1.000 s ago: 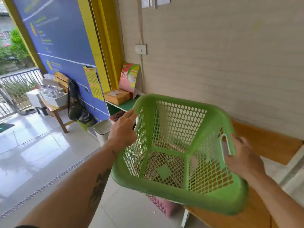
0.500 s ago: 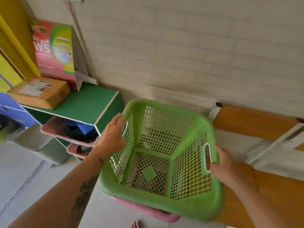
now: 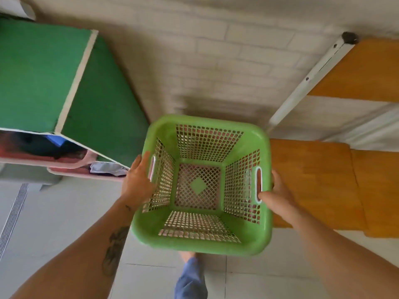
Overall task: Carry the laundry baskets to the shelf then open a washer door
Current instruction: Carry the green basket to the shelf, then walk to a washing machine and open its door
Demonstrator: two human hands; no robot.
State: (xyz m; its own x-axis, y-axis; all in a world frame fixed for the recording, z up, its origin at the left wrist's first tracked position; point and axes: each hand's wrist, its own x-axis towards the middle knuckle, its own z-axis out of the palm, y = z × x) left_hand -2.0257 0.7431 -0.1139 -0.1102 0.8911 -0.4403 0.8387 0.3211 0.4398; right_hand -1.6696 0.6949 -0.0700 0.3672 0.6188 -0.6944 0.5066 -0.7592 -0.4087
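An empty green plastic laundry basket [image 3: 200,240] with mesh walls hangs level below me, seen from straight above. My left hand [image 3: 138,182] grips its left handle slot and my right hand [image 3: 278,193] grips the right one. Pink shows through the mesh, so a pink basket lies right beneath it, mostly hidden. The green shelf [image 3: 41,76] stands to the left, close to the basket. No washer is in view.
Pink baskets [image 3: 90,172] with clothes stick out of the shelf's lower level. A wooden bench [image 3: 319,182] with a white metal frame [image 3: 306,80] stands on the right against the brick wall. My leg and foot [image 3: 190,275] are on the white tiled floor below.
I have lowered the green basket toward the floor between shelf and bench and levelled it, onto the pink one. My view has tipped down; both hands keep their grip.
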